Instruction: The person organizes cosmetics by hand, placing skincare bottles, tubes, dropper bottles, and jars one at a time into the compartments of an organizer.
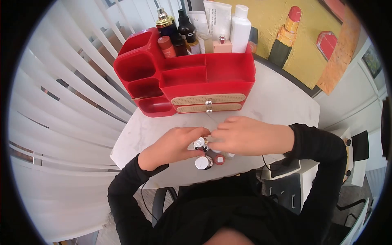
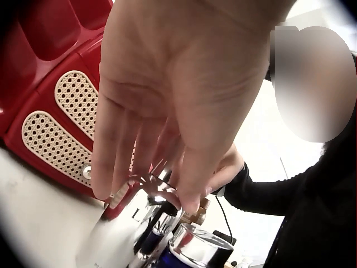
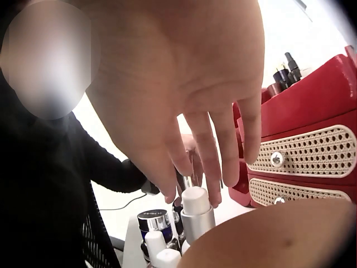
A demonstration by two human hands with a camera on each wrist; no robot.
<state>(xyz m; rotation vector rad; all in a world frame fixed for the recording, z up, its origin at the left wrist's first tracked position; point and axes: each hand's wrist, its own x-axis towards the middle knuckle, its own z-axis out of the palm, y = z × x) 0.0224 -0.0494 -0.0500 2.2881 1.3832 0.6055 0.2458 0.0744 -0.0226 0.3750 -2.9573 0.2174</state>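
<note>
Over a small group of cosmetics, both hands come together. My left hand point(image 1: 177, 145) has its thumb and fingers on either side of a silver-topped bottle point(image 1: 199, 142); its fingers reach down fairly straight in the left wrist view. Beside the thumb stands a dark blue jar with a silver lid point(image 2: 203, 243). My right hand point(image 1: 249, 136) hangs over the group with straight, spread fingers, fingertips right by a silver tube with a white cap point(image 3: 196, 204). White-capped items point(image 3: 155, 243) and a small reddish-brown-lidded item point(image 1: 219, 159) stand close by.
Behind the hands stands a red organizer point(image 1: 183, 87) with woven-front drawers, with bottles and tubes point(image 1: 216, 24) in its back section. White vertical blinds point(image 1: 69, 114) flank the marble-look table point(image 1: 277, 102) on the left. A yellow painting point(image 1: 302, 36) is at back right.
</note>
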